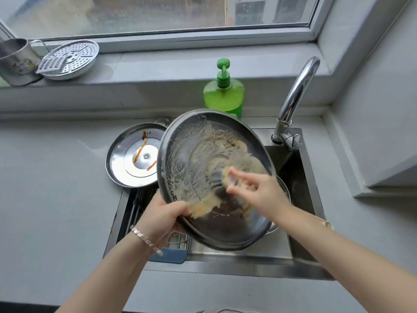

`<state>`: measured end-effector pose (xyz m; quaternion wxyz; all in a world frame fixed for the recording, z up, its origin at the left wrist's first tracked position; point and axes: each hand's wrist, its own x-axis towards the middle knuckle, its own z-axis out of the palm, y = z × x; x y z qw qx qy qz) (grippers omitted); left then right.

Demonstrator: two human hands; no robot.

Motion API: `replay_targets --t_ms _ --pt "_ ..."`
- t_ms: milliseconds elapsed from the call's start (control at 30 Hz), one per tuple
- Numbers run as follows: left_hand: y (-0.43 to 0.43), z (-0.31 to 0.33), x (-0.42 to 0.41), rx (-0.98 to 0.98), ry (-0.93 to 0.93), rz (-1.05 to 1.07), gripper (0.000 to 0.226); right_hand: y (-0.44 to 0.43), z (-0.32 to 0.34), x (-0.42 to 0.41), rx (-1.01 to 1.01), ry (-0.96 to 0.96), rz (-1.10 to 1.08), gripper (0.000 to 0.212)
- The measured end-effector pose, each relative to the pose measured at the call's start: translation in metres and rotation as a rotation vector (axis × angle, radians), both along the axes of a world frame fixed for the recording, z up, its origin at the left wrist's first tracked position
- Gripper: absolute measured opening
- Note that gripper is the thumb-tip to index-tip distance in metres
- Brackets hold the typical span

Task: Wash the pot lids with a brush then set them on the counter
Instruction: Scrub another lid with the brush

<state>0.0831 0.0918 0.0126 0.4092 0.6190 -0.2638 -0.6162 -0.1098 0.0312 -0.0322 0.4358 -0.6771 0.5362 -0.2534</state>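
Over sink (300, 177), left hand (162, 216) grips soapy lid (191, 154) rim at 7 o'clock; right hand (259, 193) fingers (246, 177) pinch blurred brush (229, 177); stained lid (126, 163) at 9 o'clock, worktop (56, 177) edge.

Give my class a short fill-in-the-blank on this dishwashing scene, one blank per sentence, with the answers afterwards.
The left hand grips the large pot lid by its ____ while the right hand scrubs it with a brush.
The second pot lid, lying at the left edge of the sink, bears ____ streaks.
The pump bottle behind the lids is ____.
Missing words: rim; orange; green.
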Motion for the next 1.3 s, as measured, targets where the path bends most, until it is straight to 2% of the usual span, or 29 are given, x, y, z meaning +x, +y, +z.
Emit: replay_targets --t_ms 67,167,300,433,567,667,700,800,833,933,967,1067,1100,1200,1233,1300 --pt "-0.003 0.000 -0.001 -0.015 -0.010 0.020 0.043 0.005 0.003 0.000 -0.007 0.041 0.026 0.050" --pt "-0.003 0.000 -0.002 -0.030 -0.011 0.061 0.042 0.035 0.011 0.014 -0.016 -0.088 0.245 0.048" --pt "-0.003 0.001 -0.003 -0.024 -0.015 0.129 0.031 0.002 -0.005 -0.005 0.023 0.021 0.008 0.042" --pt "-0.003 0.002 -0.004 -0.046 -0.052 0.182 0.029 0.032 0.008 0.010 0.024 -0.033 0.265 0.042" --pt "-0.002 0.004 0.000 -0.067 -0.047 0.229 0.034 0.004 -0.006 -0.011 0.022 0.133 0.022 0.042" --pt "-0.003 0.006 0.001 -0.067 -0.065 0.242 0.035 0.032 0.009 0.004 0.003 0.047 0.262 0.049" --pt "-0.003 0.007 0.001 -0.065 -0.065 0.242 0.039 0.032 0.010 0.002 0.002 0.054 0.267 0.049" --pt "-0.001 0.007 0.000 -0.070 -0.061 0.275 0.036 0.002 -0.004 -0.017 0.040 0.118 -0.009 0.045" --pt "-0.002 0.007 -0.002 -0.066 -0.064 0.295 0.033 0.002 -0.007 -0.018 0.035 0.130 -0.020 0.044" --pt "-0.004 0.007 -0.009 -0.069 -0.057 0.313 0.035 0.032 0.012 -0.003 0.044 0.015 0.225 0.043" --pt "-0.003 0.006 -0.010 -0.069 -0.048 0.316 0.035 0.033 0.013 -0.005 0.045 0.024 0.239 0.045" --pt "0.000 0.008 -0.009 -0.067 -0.040 0.352 0.035 0.007 -0.002 -0.027 0.039 0.170 -0.001 0.046" --pt "0.000 0.008 -0.009 -0.070 -0.046 0.366 0.035 0.007 -0.007 -0.031 0.044 0.199 -0.006 0.046" --pt "0.000 0.010 -0.011 -0.068 -0.066 0.370 0.038 0.034 0.003 -0.018 0.033 0.158 0.213 0.046" --pt "0.002 0.011 -0.012 -0.066 -0.070 0.361 0.039 0.034 0.004 -0.019 0.036 0.181 0.226 0.046" --pt "0.004 0.015 -0.013 -0.070 -0.072 0.350 0.039 0.013 -0.002 -0.032 0.055 0.309 0.084 0.046"
